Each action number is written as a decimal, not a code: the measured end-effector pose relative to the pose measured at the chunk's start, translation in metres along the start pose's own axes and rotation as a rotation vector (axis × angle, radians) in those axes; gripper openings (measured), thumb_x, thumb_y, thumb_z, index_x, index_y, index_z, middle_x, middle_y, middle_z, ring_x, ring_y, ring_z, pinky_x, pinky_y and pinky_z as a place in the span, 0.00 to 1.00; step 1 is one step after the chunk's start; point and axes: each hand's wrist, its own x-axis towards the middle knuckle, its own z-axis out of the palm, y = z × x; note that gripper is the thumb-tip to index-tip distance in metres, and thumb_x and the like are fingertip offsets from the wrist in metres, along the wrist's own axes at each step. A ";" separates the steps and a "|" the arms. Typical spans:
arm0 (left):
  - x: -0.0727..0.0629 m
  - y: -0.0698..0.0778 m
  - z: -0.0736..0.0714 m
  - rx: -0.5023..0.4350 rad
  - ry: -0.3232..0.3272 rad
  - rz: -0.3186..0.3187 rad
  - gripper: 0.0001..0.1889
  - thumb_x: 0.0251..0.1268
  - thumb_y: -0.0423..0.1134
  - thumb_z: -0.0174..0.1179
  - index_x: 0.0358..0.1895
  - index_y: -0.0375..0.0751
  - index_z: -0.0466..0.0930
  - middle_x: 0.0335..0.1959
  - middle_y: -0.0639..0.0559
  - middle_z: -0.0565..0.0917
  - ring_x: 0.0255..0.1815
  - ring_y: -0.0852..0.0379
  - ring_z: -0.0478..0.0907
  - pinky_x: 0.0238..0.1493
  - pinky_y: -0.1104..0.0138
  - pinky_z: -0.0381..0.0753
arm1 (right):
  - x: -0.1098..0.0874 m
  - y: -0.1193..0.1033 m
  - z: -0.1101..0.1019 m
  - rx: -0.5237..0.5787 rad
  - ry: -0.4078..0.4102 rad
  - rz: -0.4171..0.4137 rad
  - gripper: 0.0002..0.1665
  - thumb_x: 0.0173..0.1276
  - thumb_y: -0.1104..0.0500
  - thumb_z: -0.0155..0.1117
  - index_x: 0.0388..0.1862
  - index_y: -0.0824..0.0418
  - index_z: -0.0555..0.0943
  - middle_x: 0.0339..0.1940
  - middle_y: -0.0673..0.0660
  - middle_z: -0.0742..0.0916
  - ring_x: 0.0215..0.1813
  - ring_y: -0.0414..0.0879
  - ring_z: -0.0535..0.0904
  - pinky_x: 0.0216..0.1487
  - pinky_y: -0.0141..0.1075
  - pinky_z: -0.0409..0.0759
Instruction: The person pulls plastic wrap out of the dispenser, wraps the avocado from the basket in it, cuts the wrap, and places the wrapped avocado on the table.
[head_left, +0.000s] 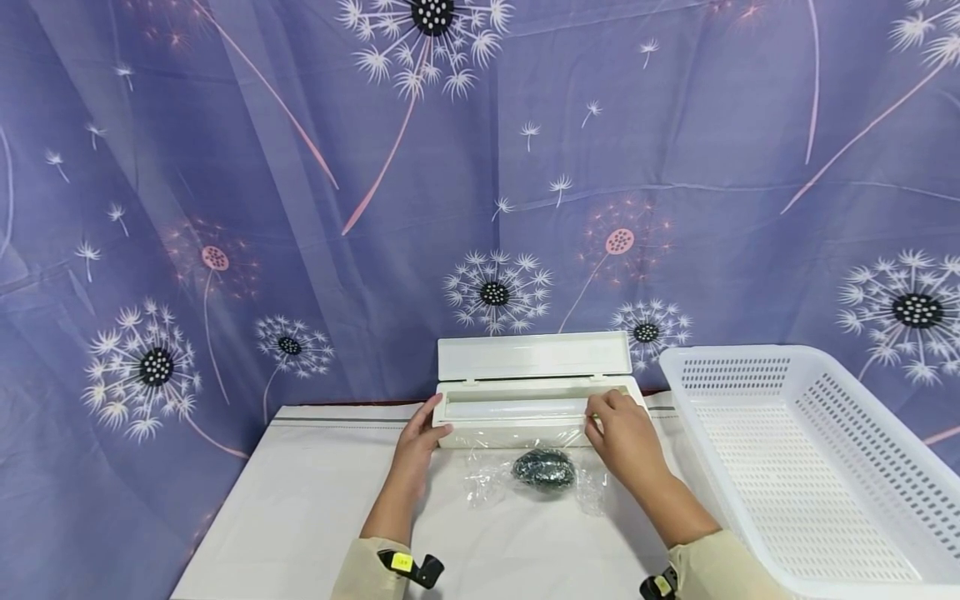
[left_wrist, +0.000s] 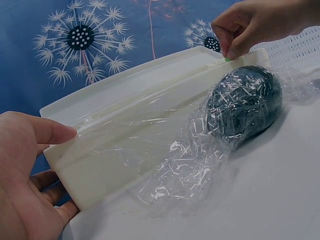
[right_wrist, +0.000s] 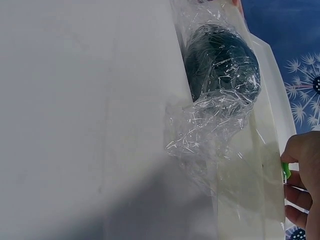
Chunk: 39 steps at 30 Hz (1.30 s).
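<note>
A long white cling film dispenser [head_left: 459,437] lies across the table with its lid [head_left: 534,357] tipped up behind it. Inside it sits a film roll [head_left: 517,408]. Clear cling film [left_wrist: 190,175] runs down the front to a dark green, rounded object [head_left: 543,469], which is wrapped in it. My left hand [head_left: 417,446] grips the dispenser's left end, thumb on the top edge and fingers around the end wall. At the right end of the front edge, my right hand [head_left: 622,433] pinches a small green slide cutter [right_wrist: 286,170], mostly hidden by the fingers.
A large white perforated plastic basket [head_left: 821,500] stands to the right of the dispenser. White covering [head_left: 315,492] spreads over the table, and a blue-purple curtain [head_left: 405,275] with dandelion prints hangs directly behind it.
</note>
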 end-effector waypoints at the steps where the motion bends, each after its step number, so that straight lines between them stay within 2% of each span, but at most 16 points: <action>1: 0.000 0.000 0.000 0.000 0.000 0.001 0.33 0.68 0.29 0.59 0.77 0.45 0.65 0.80 0.43 0.62 0.79 0.47 0.60 0.74 0.57 0.64 | 0.000 0.000 0.000 0.000 0.000 0.001 0.08 0.58 0.64 0.72 0.30 0.57 0.79 0.34 0.56 0.82 0.37 0.55 0.78 0.37 0.47 0.75; 16: 0.001 -0.001 0.000 -0.009 0.003 0.001 0.34 0.67 0.29 0.59 0.76 0.45 0.65 0.80 0.43 0.62 0.80 0.47 0.59 0.77 0.53 0.60 | -0.001 0.001 -0.001 0.014 -0.003 0.020 0.08 0.59 0.64 0.71 0.30 0.57 0.79 0.34 0.57 0.81 0.39 0.57 0.78 0.41 0.50 0.76; 39: 0.002 -0.002 -0.002 -0.019 -0.006 0.008 0.34 0.67 0.29 0.59 0.76 0.44 0.65 0.81 0.43 0.60 0.81 0.47 0.56 0.79 0.51 0.58 | -0.003 0.005 0.000 0.020 0.046 0.019 0.08 0.57 0.65 0.70 0.30 0.56 0.79 0.34 0.57 0.81 0.37 0.57 0.78 0.38 0.50 0.75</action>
